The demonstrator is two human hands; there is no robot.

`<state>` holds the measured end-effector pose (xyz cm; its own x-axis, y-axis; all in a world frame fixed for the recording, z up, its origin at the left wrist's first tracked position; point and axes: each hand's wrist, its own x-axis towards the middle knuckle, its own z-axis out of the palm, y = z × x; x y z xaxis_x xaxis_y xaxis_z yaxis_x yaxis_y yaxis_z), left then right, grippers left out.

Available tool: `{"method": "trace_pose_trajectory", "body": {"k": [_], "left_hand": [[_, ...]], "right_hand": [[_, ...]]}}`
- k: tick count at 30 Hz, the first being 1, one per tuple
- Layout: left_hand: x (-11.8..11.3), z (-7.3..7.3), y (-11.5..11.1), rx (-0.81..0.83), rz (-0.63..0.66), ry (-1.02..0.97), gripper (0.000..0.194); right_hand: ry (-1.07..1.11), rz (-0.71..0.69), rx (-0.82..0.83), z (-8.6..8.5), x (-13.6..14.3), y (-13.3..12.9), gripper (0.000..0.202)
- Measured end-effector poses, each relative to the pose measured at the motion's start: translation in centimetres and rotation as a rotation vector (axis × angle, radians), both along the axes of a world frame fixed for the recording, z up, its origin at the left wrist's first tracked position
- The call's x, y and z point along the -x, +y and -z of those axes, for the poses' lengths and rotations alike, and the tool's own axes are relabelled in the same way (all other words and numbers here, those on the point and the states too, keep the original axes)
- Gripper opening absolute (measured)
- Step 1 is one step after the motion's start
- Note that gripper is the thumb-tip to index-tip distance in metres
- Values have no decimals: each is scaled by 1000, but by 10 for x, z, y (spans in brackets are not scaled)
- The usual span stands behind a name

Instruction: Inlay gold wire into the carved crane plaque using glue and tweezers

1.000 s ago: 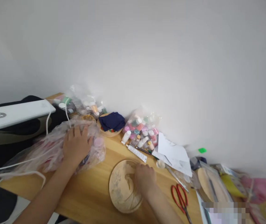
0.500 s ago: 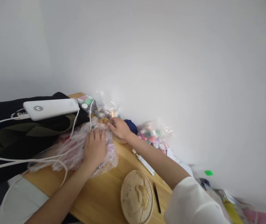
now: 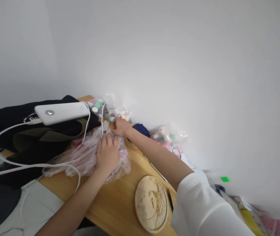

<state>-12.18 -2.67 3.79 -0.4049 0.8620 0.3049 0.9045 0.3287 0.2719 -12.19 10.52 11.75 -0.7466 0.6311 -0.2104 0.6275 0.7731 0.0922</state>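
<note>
My left hand point(image 3: 108, 151) lies palm down on a crumpled clear plastic bag point(image 3: 81, 160) with pinkish contents, its fingers slightly spread. Farther back, my right hand point(image 3: 120, 127) curls its fingers over a yellow ring-shaped thing point(image 3: 113, 125), most of which the hand covers. Just behind the right hand is a clear bag point(image 3: 110, 109) with small white-capped jars. A round plaque point(image 3: 151, 204) with a raised golden bird lies on the wooden table point(image 3: 117, 203), and black tweezers point(image 3: 170, 199) lie beside it.
A white power bank point(image 3: 62, 113) rests on black cloth point(image 3: 53, 141) at the left, its white cables point(image 3: 34, 166) looping over the bag. Dark blue cloth point(image 3: 141, 130) and another bag of jars point(image 3: 168, 139) lie along the wall. Packets point(image 3: 250, 219) are at the lower right.
My right hand has moved over the yellow ring and now covers more of it. My left hand stays on the plastic bag. The whole view has shifted slightly.
</note>
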Motion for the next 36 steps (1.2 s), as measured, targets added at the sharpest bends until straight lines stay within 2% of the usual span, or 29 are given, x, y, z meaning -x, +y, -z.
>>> {"method": "trace_pose_trajectory", "body": {"k": [8, 13, 17, 23, 25, 27, 28, 31, 34, 36], "left_hand": [[-2, 2, 1, -2, -14, 20, 52], [-2, 1, 1, -7, -22, 38, 52], [-2, 2, 1, -9, -23, 55, 51], [-2, 4, 1, -18, -19, 68, 51], [-2, 5, 1, -27, -13, 67, 52], [-1, 5, 2, -41, -4, 64, 52], [0, 4, 2, -51, -2, 62, 53], [4, 3, 3, -98, -13, 52, 58], [6, 0, 3, -174, -26, 44, 56], [5, -6, 3, -276, 25, 19, 50]], "right_hand": [[47, -18, -58, -4, -5, -1, 59], [108, -158, -122, -24, -17, -5, 61], [160, -326, -132, -44, -48, -14, 62], [310, -365, -126, -65, -110, -17, 64], [451, -323, -50, -79, -130, -18, 61], [712, -169, 80, -96, -150, -22, 52], [829, -70, 196, -105, -159, -26, 50], [993, 206, 613, -128, -185, -42, 49], [1062, 291, 787, -135, -203, -57, 44], [1080, 315, 871, -133, -211, -61, 43]]}}
